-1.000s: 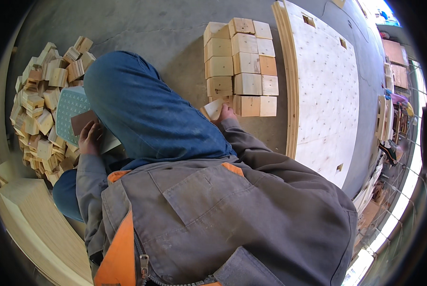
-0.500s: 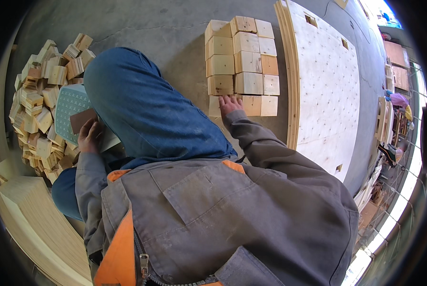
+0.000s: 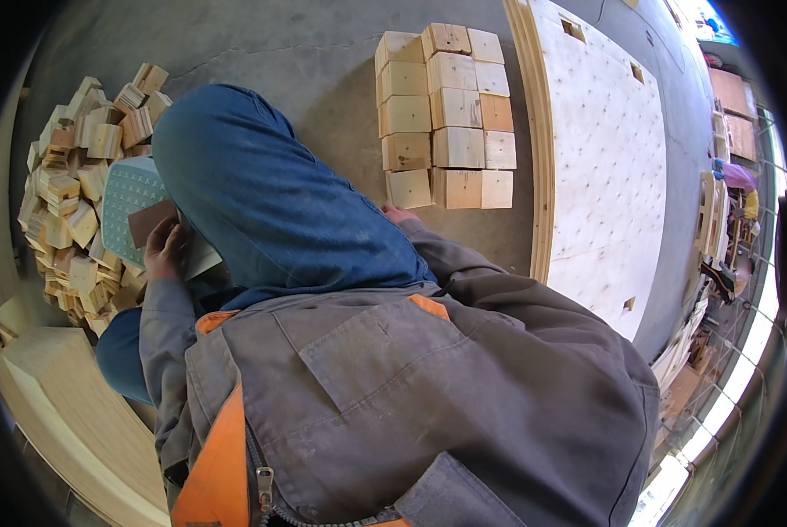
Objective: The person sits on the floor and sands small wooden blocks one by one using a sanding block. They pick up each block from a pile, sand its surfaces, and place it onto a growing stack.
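- A worker's right hand (image 3: pixel 398 214) reaches past the bent knee (image 3: pixel 235 162) to the near-left block (image 3: pixel 409 188) of a neat stack (image 3: pixel 456 107) on the floor (image 3: pixel 323 53); its fingers are largely hidden, so whether they grip or merely press cannot be told.
- The left hand (image 3: pixel 167 248) has its fingers clamped on a flat brown piece (image 3: pixel 149 223), above what looks like a green stool (image 3: pixel 128 195).
- Seating that corner block well likely calls for light, even pressure on its near face, keeping it flush with its row without nudging the neighbours; a slim dark gap shows along its right side.
- The brown piece is best kept well apart from the stack, leaving the right hand free to align.
- Underfoot, grey concrete carries a thin crack beyond the knee.
- At left, loose blocks lie in a jumbled pile (image 3: pixel 82 225), with pale boards (image 3: pixel 86 422) nearer the worker.
- At right, wide perforated panels (image 3: pixel 600 176) lie stacked, with assorted clutter (image 3: pixel 715 211) along the bright far side.
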A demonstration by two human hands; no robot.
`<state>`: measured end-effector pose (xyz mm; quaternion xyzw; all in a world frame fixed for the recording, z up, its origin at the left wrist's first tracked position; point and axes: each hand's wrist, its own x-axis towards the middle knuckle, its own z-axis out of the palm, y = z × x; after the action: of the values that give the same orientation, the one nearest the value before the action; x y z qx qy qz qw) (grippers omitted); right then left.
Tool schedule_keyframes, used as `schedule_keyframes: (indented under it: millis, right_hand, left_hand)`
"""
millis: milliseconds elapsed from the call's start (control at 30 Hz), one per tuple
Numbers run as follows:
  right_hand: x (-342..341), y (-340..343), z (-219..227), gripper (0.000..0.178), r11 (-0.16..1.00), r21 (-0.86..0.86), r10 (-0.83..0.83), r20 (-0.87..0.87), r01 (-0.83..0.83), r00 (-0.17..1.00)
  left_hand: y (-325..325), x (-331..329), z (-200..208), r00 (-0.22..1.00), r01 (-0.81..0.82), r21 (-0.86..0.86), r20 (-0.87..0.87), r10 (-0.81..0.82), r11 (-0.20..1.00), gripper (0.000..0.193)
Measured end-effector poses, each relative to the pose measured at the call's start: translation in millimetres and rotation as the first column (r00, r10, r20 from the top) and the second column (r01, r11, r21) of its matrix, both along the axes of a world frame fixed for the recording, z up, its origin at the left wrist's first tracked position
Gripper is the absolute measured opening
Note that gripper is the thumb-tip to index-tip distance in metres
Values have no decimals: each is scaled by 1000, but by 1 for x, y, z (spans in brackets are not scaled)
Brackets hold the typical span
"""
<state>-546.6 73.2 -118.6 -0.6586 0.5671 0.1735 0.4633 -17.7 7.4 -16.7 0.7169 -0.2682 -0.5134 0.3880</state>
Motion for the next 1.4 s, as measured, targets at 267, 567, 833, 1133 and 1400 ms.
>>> schedule_keyframes:
  millis: [267,567,833,1133,1400]
  right_hand:
    - [32,-54,-38,64,975,61,-210,-65,214,976]
    - [38,-78,21,53,901,69,-409,-196,429,891]
    - [22,-38,-66,41,982,80,-177,33,174,984]
    - [0,-10,-40,40,979,36,-202,-14,202,979]
    - [-44,20,-2,40,966,-40,-259,-127,256,957]
  left_hand:
    - [0,-4,2,1000,-17,-11,-23,17,1000,41]
    - [3,-11,11,998,-58,-13,-24,58,998,37]
    - [-5,-4,-12,997,-50,-62,-61,46,997,36]
    - [-5,-1,-12,999,-30,-69,-17,29,997,38]
    - [-10,-16,-9,999,-23,-108,28,26,994,44]
